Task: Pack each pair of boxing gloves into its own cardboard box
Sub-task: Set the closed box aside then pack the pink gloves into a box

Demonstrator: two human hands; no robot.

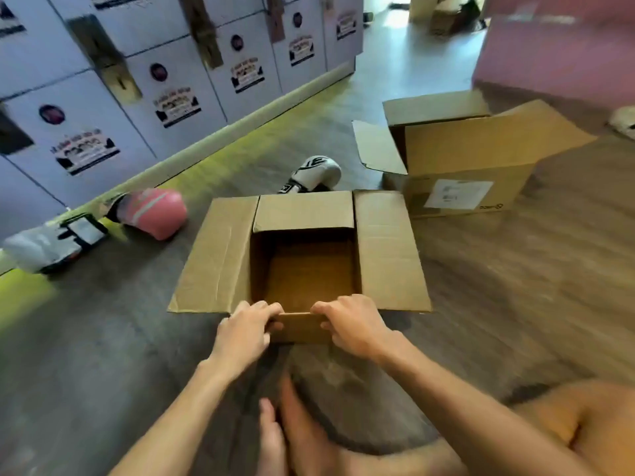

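Left hand (245, 329) and right hand (350, 324) curled fingers round the flap (300, 326) of the empty box (220, 255); pink glove (154, 213) and white glove (316, 173) lay unpacked.

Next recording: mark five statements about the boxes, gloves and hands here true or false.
1. The open brown cardboard box before the person holds a glove. False: it is empty.
2. The left hand and the right hand both grip that box's near flap. True.
3. The pink boxing glove lies on the floor left of that box. True.
4. The white boxing glove is in the right hand. False: it lies on the floor beyond the box.
5. The second brown cardboard box bears a white label. True.
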